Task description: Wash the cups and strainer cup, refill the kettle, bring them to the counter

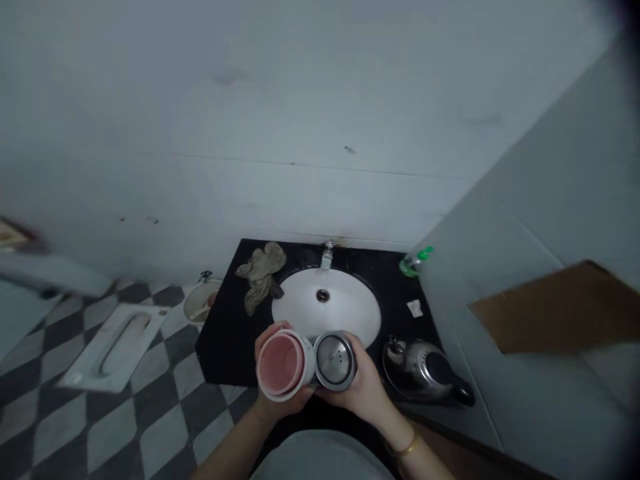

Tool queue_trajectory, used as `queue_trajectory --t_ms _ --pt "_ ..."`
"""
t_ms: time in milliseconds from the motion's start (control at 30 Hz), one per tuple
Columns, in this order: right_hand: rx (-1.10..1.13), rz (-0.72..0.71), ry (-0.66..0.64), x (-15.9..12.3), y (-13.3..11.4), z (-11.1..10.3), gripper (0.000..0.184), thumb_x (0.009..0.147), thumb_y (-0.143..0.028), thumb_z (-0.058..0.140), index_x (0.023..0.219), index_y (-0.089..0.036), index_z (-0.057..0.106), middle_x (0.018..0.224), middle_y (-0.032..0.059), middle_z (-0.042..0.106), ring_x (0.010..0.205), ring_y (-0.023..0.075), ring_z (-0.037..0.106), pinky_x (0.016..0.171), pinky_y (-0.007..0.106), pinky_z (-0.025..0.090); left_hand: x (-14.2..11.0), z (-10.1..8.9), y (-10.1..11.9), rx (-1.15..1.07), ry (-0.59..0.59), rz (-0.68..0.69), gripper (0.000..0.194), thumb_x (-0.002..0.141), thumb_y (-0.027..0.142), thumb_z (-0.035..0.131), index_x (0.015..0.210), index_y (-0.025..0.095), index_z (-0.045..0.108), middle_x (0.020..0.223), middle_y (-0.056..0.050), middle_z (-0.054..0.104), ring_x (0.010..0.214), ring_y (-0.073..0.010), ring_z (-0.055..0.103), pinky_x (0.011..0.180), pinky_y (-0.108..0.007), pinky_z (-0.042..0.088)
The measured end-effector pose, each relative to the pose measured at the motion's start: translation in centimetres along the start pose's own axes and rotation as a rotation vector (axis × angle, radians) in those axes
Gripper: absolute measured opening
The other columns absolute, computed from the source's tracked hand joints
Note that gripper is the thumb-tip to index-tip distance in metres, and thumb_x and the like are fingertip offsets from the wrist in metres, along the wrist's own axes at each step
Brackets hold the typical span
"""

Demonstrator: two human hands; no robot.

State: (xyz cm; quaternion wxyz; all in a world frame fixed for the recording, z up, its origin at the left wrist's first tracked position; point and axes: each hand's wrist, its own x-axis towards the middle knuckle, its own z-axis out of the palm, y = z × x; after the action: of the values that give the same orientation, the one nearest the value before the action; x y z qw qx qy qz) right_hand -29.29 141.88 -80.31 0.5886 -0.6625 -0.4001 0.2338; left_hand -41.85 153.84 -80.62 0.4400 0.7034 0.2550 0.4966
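Observation:
My left hand (280,400) is wrapped around a white cup with a pink inside (281,365), its open mouth facing me. My right hand (365,390) grips a round steel piece with small holes (334,361), held right beside the cup and touching it. Both are held in front of the near edge of a white oval sink (327,305) set in a black countertop (225,333). A chrome tap (327,255) stands behind the basin.
A crumpled grey cloth (260,273) lies left of the sink. A steel kettle with a black handle (425,370) sits on the right, a green-capped bottle (414,263) at the back right. A squat toilet (117,343) and a small bucket (200,303) are on the checkered floor.

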Motion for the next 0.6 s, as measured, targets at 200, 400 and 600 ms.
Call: queue_trajectory --t_ms 200,400,600 --pt "-0.042 -0.062 -0.172 3.9 3.0 4.0 0.075 0.049 -0.028 0.081 0.115 -0.019 0.044 0.105 0.0085 0.062 0.096 0.0256 0.061 0.087 0.037 0.05 -1.8 -4.4 -2.8 0.031 0.114 -0.118 0.083 0.059 0.055 0.074 0.127 0.025 0.037 0.119 -0.013 0.052 0.099 -0.0283 0.059 0.087 -0.046 0.052" --pt "-0.179 -0.137 -0.118 9.2 6.9 11.3 0.071 0.052 -0.036 0.079 0.113 -0.017 0.047 0.107 0.0108 0.06 0.099 0.0277 0.059 0.091 0.043 0.047 -0.8 -11.0 -7.9 0.299 0.218 -0.093 0.079 0.058 0.032 0.079 0.125 0.021 0.038 0.124 -0.013 0.05 0.117 -0.0301 0.05 0.105 -0.053 0.036" --pt "-0.19 -0.123 -0.058 12.1 8.8 19.0 0.072 0.054 -0.039 0.079 0.115 -0.017 0.048 0.107 0.0112 0.06 0.1 0.028 0.059 0.091 0.043 0.047 -0.8 -15.2 -13.1 0.293 0.101 -0.12 0.081 0.059 0.031 0.079 0.122 0.021 0.03 0.13 -0.015 0.044 0.121 -0.0278 0.048 0.105 -0.052 0.036"
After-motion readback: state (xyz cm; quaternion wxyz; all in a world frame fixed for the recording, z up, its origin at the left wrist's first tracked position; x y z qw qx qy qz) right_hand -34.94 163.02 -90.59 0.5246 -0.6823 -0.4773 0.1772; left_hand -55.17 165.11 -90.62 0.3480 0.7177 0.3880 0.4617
